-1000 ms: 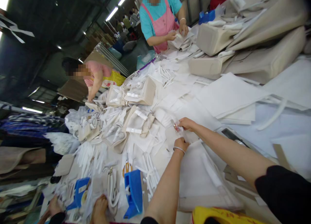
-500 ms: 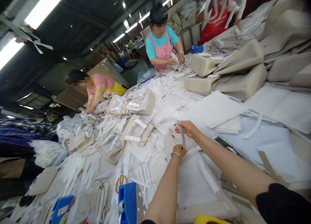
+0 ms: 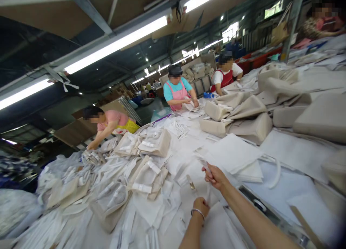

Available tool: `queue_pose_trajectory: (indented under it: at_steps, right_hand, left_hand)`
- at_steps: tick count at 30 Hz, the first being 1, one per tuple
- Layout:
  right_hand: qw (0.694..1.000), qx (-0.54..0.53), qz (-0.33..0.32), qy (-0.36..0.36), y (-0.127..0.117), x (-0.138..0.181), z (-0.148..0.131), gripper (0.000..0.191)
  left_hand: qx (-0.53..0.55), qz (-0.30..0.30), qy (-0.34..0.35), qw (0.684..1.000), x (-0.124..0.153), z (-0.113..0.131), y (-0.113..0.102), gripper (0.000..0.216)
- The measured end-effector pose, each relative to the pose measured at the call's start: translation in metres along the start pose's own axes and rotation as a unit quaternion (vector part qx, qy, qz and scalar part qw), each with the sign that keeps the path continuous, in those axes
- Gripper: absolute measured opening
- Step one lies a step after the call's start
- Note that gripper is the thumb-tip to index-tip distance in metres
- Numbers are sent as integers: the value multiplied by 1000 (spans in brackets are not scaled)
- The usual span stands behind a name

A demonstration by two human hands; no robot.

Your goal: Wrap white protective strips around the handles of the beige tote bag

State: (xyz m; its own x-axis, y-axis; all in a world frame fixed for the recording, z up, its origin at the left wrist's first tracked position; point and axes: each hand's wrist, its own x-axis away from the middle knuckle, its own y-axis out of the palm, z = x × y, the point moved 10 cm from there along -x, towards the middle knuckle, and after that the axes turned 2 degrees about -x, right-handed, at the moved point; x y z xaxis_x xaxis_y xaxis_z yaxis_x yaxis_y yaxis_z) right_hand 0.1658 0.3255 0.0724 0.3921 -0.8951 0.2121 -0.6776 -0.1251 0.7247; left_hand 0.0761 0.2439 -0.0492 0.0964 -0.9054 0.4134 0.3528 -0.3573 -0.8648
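My right hand (image 3: pixel 216 177) is lifted a little above the table and pinches the top end of a thin clear strip (image 3: pixel 207 169) that runs down toward my left hand (image 3: pixel 199 205). That hand, with a bracelet on its wrist, rests fisted on a white fabric piece (image 3: pixel 216 227) and seems to hold the strip's lower end. A small metal clip (image 3: pixel 191 184) lies on the table just left of both hands.
Beige fabric bags (image 3: pixel 151 177) and white straps (image 3: pixel 81 220) cover the table to the left. White sheets (image 3: pixel 232 151) and stacked beige bags (image 3: pixel 251 112) lie to the right. Three other people work at the far side: pink shirt (image 3: pixel 108 123), pink apron (image 3: pixel 178 92), red apron (image 3: pixel 225 74).
The camera has tilted up, so the ceiling lights and a third worker show and the blue tape dispenser has left view. My right hand has risen, drawing the strip up from my left hand.
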Motion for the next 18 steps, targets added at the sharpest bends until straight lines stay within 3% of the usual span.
queue_pose_trajectory:
  at_steps: [3, 7, 8, 10, 11, 13, 15, 18]
  right_hand:
    - [999, 39, -19, -6, 4, 11, 2, 42]
    - [994, 103, -26, 10, -1, 25, 2, 40]
    - [993, 114, -26, 17, -4, 26, 3, 40]
    - [989, 141, -30, 44, -7, 27, 8, 40]
    - [985, 157, -33, 60, -8, 28, 13, 41]
    - [976, 197, -46, 83, -7, 31, 23, 43]
    - [960, 248, -76, 102, -3, 35, 35, 45]
    - [934, 307, -136, 118, 6, 41, 52, 48]
  left_hand:
    - [2, -18, -18, 1000, 0, -5, 6, 25]
    - [42, -153, -5, 987, 10, -4, 11, 29]
    - [88, -159, 12, 983, 14, -1, 0, 40]
    - [253, -101, 54, 961, 20, 8, -41, 70]
    - [357, -52, 81, 929, 25, 12, -67, 79]
    - [533, 35, 129, 836, 39, 16, -113, 80]
    - [611, 56, 171, 771, 55, 25, -138, 69]
    - [595, 92, 164, 781, 76, 29, -157, 49]
